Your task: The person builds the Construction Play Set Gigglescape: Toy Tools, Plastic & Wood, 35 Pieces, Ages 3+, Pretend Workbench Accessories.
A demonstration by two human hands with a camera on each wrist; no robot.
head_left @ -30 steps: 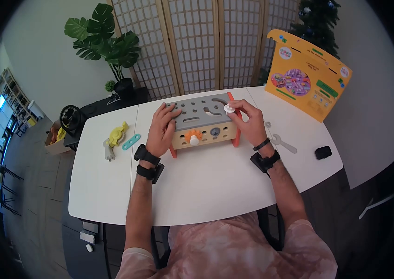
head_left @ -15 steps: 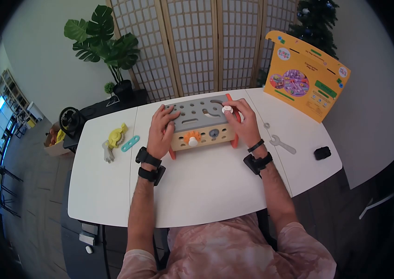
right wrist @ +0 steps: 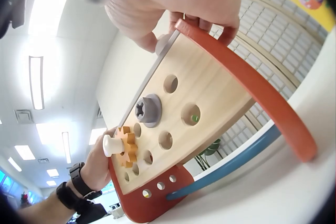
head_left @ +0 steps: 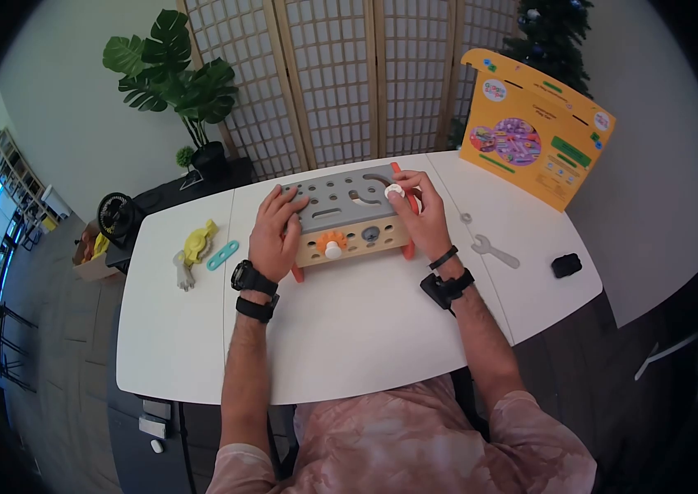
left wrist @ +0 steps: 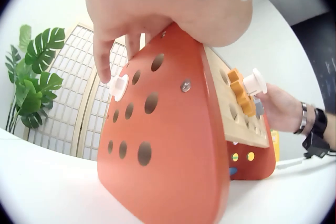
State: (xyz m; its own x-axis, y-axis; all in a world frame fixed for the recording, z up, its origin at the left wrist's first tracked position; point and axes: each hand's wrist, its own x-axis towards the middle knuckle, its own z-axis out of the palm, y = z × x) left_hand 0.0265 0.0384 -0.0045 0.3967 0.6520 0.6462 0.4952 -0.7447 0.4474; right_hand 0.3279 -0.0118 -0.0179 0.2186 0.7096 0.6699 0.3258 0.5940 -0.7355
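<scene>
A toy workbench [head_left: 347, 221] with a grey holed top and red ends stands on the white table. My left hand [head_left: 274, 229] rests on the top's left end with its fingers spread; in the left wrist view one fingertip reaches a white peg [left wrist: 119, 86] in the red side panel [left wrist: 168, 129]. At the top's right corner my right hand [head_left: 426, 221] pinches a white knob [head_left: 394, 191], thumb on it, while other fingers reach past the red end [right wrist: 252, 85]. On the wooden front are an orange gear [right wrist: 127, 148] with a white peg [right wrist: 112, 145] through it and a grey screw [right wrist: 149, 110].
Left of the workbench lie a yellow toy piece [head_left: 199, 242], a grey toy piece [head_left: 183, 270] and a teal strip [head_left: 222, 255]. Toward the right are a grey wrench [head_left: 497, 252], a small grey ring [head_left: 466, 218] and a black object [head_left: 565, 265]. A yellow box [head_left: 534, 132] stands behind.
My right hand has come lower and inward, with the white knob now close down on the grey top. My left hand stays on the left end. The head view has shifted slightly.
</scene>
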